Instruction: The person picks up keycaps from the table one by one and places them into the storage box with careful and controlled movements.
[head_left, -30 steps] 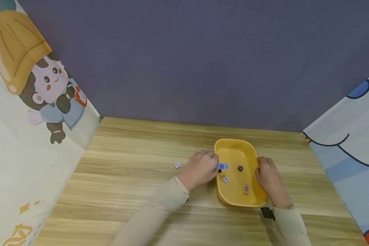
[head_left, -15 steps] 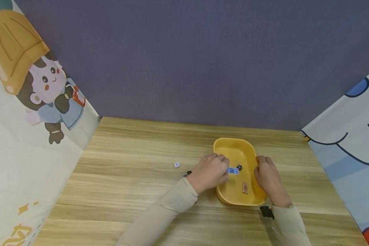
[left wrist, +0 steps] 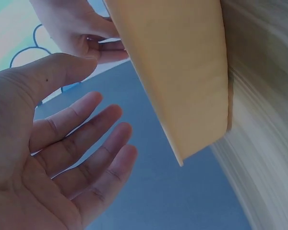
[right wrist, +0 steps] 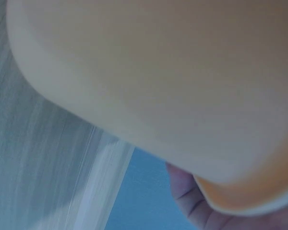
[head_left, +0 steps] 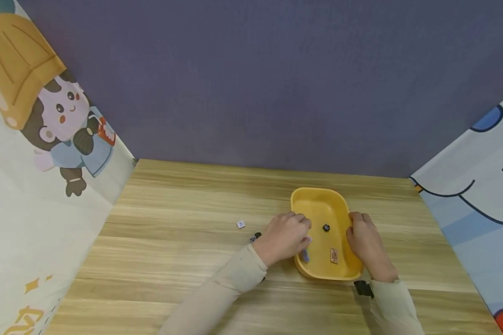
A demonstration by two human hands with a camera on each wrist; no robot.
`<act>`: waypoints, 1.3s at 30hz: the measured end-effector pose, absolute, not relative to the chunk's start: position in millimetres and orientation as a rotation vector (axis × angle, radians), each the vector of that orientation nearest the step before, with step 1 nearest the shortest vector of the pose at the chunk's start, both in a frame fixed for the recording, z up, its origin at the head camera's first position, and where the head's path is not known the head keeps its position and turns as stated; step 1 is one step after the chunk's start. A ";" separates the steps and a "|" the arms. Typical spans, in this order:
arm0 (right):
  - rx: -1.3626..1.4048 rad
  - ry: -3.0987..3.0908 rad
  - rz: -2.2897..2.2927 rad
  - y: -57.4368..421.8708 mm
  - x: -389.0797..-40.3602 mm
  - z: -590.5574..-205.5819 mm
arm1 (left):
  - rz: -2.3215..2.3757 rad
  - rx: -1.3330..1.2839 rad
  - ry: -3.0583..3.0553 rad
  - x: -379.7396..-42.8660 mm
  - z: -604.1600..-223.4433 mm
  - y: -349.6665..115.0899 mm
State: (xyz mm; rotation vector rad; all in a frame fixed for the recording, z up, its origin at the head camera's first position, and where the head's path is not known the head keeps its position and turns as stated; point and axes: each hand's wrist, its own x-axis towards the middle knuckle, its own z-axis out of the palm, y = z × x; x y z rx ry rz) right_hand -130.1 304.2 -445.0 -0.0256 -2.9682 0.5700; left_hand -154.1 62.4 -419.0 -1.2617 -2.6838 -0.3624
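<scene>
A yellow plastic bin [head_left: 318, 274] stands on the table. My right hand [head_left: 365, 242] grips its right rim, and the right wrist view shows fingers [right wrist: 187, 191] at the bin's edge. Over the left rim is my left hand [head_left: 286, 236]; the left wrist view shows its fingers loosely bent, holding nothing. Below that hand, inside the bin, is a small blue strip [head_left: 305, 255], blurred. A reddish printed tile [head_left: 333, 256] and a small black piece [head_left: 326, 227] lie on the bin floor. The left hand partly hides a white tile [head_left: 309, 239] there.
On the wooden table [head_left: 184, 200], left of the bin, lies a small white tile [head_left: 241, 224]. A small dark piece [head_left: 255, 236] shows beside the left wrist. A dark grey-blue panel [head_left: 251, 83] rises behind the table, with printed sheets at both sides.
My left hand moved right over the bin with the blue strip, then let it go; the strip is now lower, inside the bin. My right hand stays on the rim.
</scene>
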 end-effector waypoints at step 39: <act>-0.025 -2.969 0.588 304.7 -127.9 -445.2 | -0.575 -0.621 -2.934 -171.9 -473.7 -61.8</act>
